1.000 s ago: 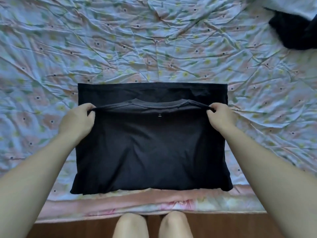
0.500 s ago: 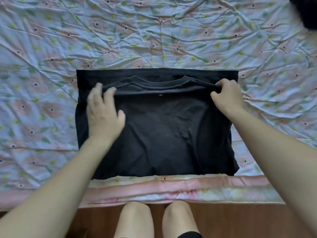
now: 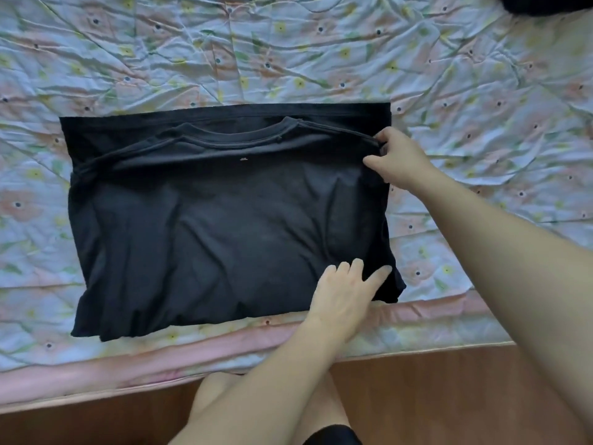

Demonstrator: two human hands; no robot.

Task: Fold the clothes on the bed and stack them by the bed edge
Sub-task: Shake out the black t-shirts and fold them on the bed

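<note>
Looking down from the head view, a black T-shirt lies folded in half on the floral bedsheet, its near fold just beside the bed edge, collar toward the far side.

The right hand pinches the shirt's far right corner by the shoulder seam, fingers curled round the cloth. The left hand lies on the near right corner with fingers fairly straight and spread, pressing rather than gripping.

Half a second ago the left hand was flat on the shirt's left shoulder; it has since crossed over to the right side, while the right hand has kept its pinch. With both hands now on the same short side, the next fold probably carries that side across to the left, halving the width.

A dark heap of cloth at the top right corner looks like more clothes waiting, so the task seems far from finished.
</note>
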